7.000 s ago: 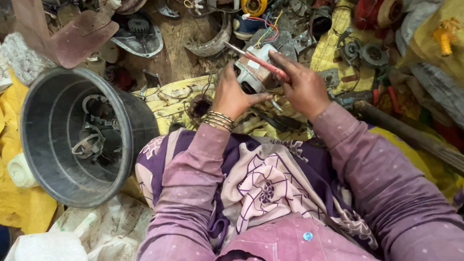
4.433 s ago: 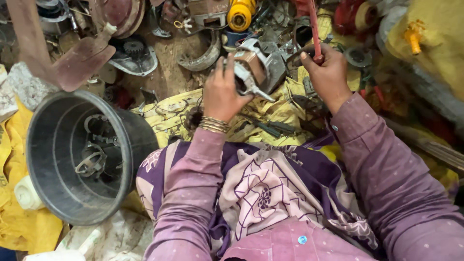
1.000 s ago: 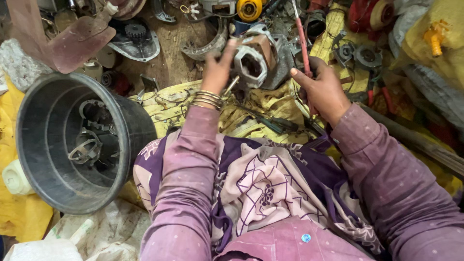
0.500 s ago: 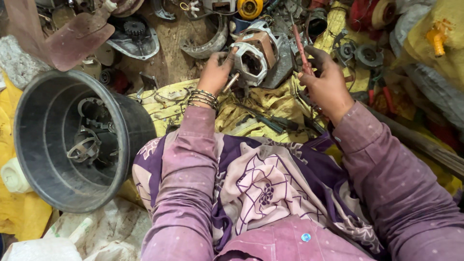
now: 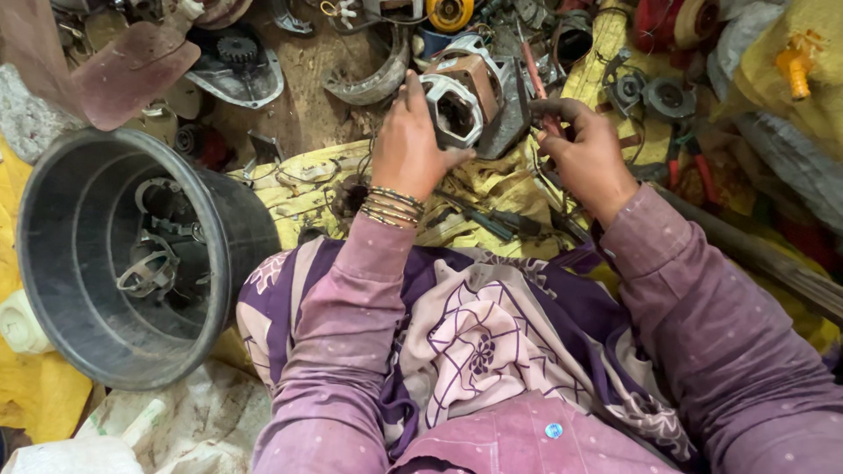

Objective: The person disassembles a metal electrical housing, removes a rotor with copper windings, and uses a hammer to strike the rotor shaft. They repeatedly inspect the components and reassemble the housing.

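Motor stator, grey frame with brown back, sits upright just beyond the yellow cloth. Left hand clasps its left side, fingers curled over the frame. Right hand, right of the stator, pinches a red-handled tool. Best to brace the stator firmly, working the tool in shallow. Tool tip hidden; stator windings unclear.

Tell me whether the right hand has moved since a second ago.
Yes. The right hand has come closer to the motor housing held by the left hand, judged against the black tub.
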